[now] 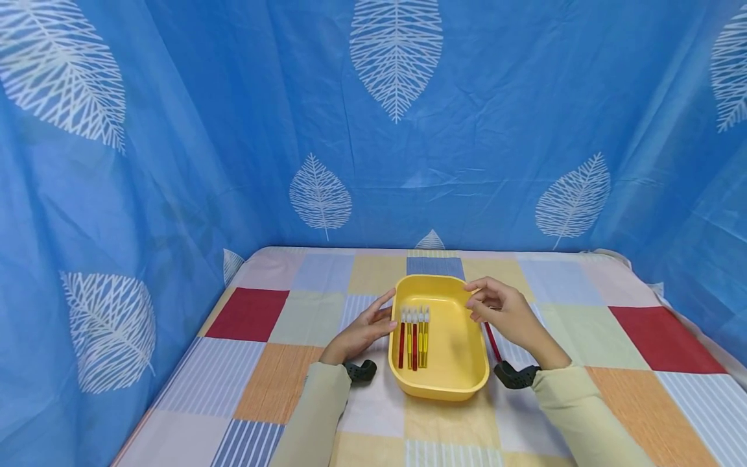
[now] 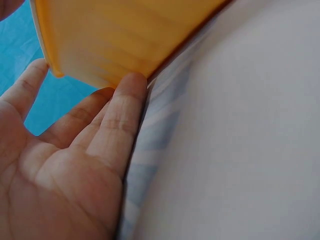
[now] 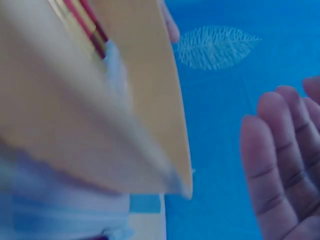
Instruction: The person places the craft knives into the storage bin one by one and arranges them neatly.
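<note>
A yellow plastic tray (image 1: 458, 363) stands on the patchwork cloth in front of me. Along its left half lie several slim red and gold sticks (image 1: 415, 344) with whitish tips, side by side. My left hand (image 1: 364, 331) is at the tray's left side; in the left wrist view its extended fingers (image 2: 117, 120) touch the outer wall. By the far right rim is my right hand (image 1: 502, 311), its fingers loosely bent and holding nothing; the right wrist view shows it apart from the tray. One more red stick (image 1: 492, 342) lies on the cloth right of the tray, partly hidden by that hand.
A patchwork cloth (image 1: 297, 383) covers the table. Blue curtains (image 1: 467, 149) with white leaf prints hang behind it and at both sides. A dark wrist device (image 1: 516, 376) sits at each wrist, close to the tray's near corners.
</note>
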Demonstrator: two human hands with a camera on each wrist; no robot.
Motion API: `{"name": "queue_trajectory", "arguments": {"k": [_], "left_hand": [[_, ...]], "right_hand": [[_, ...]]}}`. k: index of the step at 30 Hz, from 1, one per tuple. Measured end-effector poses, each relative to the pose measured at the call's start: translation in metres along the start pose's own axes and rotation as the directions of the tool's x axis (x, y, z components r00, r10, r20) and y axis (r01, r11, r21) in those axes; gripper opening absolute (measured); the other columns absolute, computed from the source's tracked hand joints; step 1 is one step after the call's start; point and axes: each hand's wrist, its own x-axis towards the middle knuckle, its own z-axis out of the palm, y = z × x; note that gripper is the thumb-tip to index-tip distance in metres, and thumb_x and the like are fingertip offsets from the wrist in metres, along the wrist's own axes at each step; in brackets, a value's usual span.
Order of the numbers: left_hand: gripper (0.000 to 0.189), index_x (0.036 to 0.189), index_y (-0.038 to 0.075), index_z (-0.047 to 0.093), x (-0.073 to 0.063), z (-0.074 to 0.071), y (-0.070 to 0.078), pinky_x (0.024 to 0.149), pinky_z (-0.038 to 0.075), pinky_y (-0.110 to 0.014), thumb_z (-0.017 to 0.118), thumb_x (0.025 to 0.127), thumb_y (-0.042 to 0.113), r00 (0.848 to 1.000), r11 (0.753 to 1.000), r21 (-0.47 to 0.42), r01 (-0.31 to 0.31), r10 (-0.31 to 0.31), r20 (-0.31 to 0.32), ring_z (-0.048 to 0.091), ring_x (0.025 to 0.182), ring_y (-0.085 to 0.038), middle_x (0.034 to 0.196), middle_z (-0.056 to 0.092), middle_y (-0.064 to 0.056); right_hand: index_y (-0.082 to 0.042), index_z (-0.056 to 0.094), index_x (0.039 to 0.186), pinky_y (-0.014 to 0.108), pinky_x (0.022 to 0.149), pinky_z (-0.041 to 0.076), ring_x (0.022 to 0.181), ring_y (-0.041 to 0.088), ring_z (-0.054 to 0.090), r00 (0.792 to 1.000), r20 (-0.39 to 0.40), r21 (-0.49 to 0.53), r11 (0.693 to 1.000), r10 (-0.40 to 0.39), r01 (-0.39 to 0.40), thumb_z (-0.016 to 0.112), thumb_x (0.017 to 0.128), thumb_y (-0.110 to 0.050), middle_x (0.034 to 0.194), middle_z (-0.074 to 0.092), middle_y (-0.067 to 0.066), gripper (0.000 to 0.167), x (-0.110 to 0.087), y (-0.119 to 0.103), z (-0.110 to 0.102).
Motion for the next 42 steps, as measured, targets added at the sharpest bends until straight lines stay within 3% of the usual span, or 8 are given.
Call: {"name": "queue_trajectory", "arguments": {"k": [5,12,18,24,42], "left_hand": [[0.081,0.176,0.018,0.014,0.001,-0.002,-0.002,0.125,0.037,-0.054,0.059,0.11,0.01,1.0,1.0,-0.006,-0.015,0.016,0.019,0.034,0.158,-0.042,0.174,0.029,-0.025],[0.082,0.176,0.016,0.013,0.002,-0.003,-0.005,0.124,0.04,-0.05,0.061,0.11,0.015,0.999,0.999,0.017,-0.035,0.034,0.036,0.036,0.158,-0.042,0.174,0.029,-0.027],[0.08,0.176,0.017,0.014,0.001,-0.002,-0.002,0.126,0.036,-0.054,0.059,0.11,0.01,1.0,1.0,-0.007,-0.017,0.017,0.024,0.034,0.159,-0.042,0.174,0.03,-0.025],[0.079,0.176,0.016,0.012,0.0,-0.002,-0.002,0.126,0.036,-0.054,0.056,0.11,0.007,0.999,1.0,0.001,-0.016,0.016,0.03,0.033,0.159,-0.042,0.174,0.029,-0.026],[0.081,0.176,0.017,0.012,0.001,-0.003,-0.003,0.126,0.036,-0.055,0.059,0.11,0.01,1.0,1.0,-0.004,-0.015,0.016,0.027,0.034,0.159,-0.043,0.173,0.029,-0.027]], "right_hand": [[0.013,0.064,0.126,0.025,0.07,0.064,0.075,0.016,0.073,0.996,-0.074,0.011,0.999,-0.045,0.046,0.065,0.104,0.005,0.091,0.074,0.009,0.023,-0.009,0.011,-0.005],[0.015,0.064,0.125,0.023,0.067,0.062,0.072,0.014,0.071,0.994,-0.105,0.015,1.0,-0.011,0.013,0.063,0.104,0.006,0.089,0.072,-0.011,0.023,-0.019,0.028,-0.009],[0.012,0.065,0.126,0.028,0.065,0.062,0.071,0.018,0.069,0.992,-0.101,-0.008,0.997,0.07,-0.071,0.065,0.105,0.002,0.091,0.073,0.007,0.024,-0.026,0.041,-0.01],[0.012,0.066,0.125,0.028,0.065,0.061,0.07,0.018,0.068,0.974,-0.124,-0.013,0.982,0.187,-0.191,0.065,0.104,-0.001,0.092,0.072,0.018,0.024,-0.031,0.052,-0.009],[0.016,0.063,0.124,0.027,0.06,0.059,0.068,0.014,0.062,0.939,-0.054,-0.06,0.938,0.338,-0.341,0.066,0.104,-0.001,0.085,0.069,0.009,0.026,-0.032,0.078,-0.01]]}}
